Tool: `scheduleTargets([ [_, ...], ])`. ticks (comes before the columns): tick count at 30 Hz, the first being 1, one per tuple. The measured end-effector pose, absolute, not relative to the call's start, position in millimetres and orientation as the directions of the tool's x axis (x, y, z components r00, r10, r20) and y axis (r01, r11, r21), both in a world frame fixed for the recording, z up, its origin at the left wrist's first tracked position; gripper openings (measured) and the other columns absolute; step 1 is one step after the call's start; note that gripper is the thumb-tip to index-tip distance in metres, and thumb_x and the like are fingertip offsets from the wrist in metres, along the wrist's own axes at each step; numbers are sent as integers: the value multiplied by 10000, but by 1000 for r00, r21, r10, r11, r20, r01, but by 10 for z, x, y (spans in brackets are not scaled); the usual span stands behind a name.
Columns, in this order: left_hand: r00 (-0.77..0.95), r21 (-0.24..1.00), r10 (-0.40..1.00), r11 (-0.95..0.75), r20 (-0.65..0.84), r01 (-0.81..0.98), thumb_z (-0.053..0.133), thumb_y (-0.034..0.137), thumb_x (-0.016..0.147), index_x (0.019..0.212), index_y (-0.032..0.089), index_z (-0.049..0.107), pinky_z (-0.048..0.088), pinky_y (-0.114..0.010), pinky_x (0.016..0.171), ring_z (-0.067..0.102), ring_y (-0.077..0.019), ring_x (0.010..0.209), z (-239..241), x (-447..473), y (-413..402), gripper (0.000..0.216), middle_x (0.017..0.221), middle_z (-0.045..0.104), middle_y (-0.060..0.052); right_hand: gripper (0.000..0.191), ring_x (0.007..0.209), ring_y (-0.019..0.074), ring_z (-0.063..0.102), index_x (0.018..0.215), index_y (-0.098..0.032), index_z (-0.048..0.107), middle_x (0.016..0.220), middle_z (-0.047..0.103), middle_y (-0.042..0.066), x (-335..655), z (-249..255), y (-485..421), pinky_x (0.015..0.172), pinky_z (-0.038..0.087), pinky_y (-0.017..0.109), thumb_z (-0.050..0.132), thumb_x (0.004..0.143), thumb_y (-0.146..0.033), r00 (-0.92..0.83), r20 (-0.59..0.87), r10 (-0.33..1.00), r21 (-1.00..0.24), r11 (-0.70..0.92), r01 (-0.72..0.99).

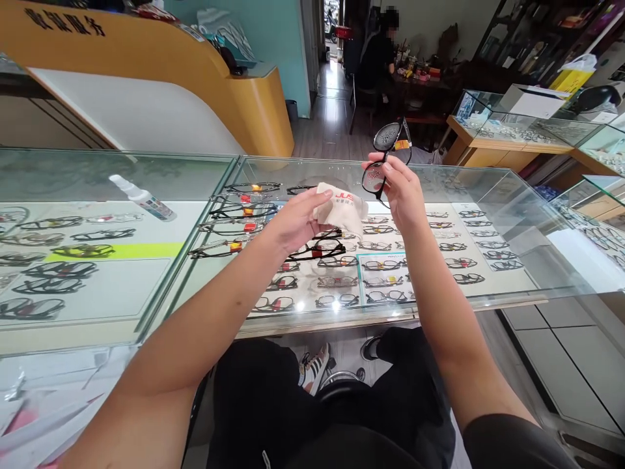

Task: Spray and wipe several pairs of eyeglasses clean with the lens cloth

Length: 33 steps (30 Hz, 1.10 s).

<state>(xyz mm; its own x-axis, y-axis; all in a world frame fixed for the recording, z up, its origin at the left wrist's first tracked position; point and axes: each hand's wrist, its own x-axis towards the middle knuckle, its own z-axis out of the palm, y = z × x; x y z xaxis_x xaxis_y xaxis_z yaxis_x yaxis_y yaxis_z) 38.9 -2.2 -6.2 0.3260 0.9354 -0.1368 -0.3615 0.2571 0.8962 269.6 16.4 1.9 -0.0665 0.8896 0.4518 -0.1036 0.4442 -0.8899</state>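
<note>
My left hand [297, 221] grips a pale cleaning cloth [344, 210] with red lettering, its loose end hanging to the right above the glass counter. Raised to the right of it, my right hand [403, 189] pinches a pair of black-framed eyeglasses [375, 179]. The frame is tilted on end, one lens above the other, and droplets or specks cover both lenses. Cloth and eyeglasses are apart. Several dark eyeglass frames [244, 210] with small coloured tags stand on the counter top just left of my left hand.
A glass display counter [488, 301] holding rows of eyeglasses spans the view before me. On its left part lies a white spray bottle [141, 197]. Beyond stand a yellow-brown reception desk [258, 104], another display case [517, 130] and a seated person [378, 65] at a table.
</note>
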Motion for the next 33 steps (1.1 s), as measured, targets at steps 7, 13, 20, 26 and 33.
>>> scheduleTargets([
  [7,246,857,965,201,-90,-474,900,156,818,1087,155,775,589,-245,763,713,-132,839,-48,292,78,297,1070,802,-59,354,1082,227,735,1187,-274,798,1193,826,56,2643,64,59,955,579,369,739,964,-541,-213,425,880,-904,402,-147],
  [13,191,832,979,168,-76,-529,858,256,891,1061,154,770,589,-271,770,742,-173,881,-65,257,152,217,1036,808,-68,321,1109,242,720,1156,-248,834,1134,828,49,2583,72,-27,1066,529,395,748,964,-491,-415,364,834,-927,368,-73],
  [20,229,799,973,157,-25,-580,856,255,876,1082,185,733,615,-271,782,758,-164,903,11,192,132,250,1062,803,-41,275,1106,229,702,1153,-252,853,1128,825,52,2522,57,-59,1064,504,380,737,991,-442,-519,329,788,-933,356,-51],
  [26,295,827,955,134,41,-545,858,135,754,1256,212,708,635,-345,820,775,-209,913,9,161,101,529,1118,812,-52,283,1133,239,701,1132,-257,854,1130,827,51,2500,87,-90,1077,505,395,756,967,-466,-490,300,818,-944,329,-29],
  [33,318,852,943,88,95,-517,886,119,732,1298,215,715,609,-297,831,772,-195,925,14,187,68,599,1166,812,-69,232,1104,210,696,1127,-267,856,1122,829,39,2483,54,-69,1050,498,364,749,986,-417,-491,318,811,-938,346,-37],
])
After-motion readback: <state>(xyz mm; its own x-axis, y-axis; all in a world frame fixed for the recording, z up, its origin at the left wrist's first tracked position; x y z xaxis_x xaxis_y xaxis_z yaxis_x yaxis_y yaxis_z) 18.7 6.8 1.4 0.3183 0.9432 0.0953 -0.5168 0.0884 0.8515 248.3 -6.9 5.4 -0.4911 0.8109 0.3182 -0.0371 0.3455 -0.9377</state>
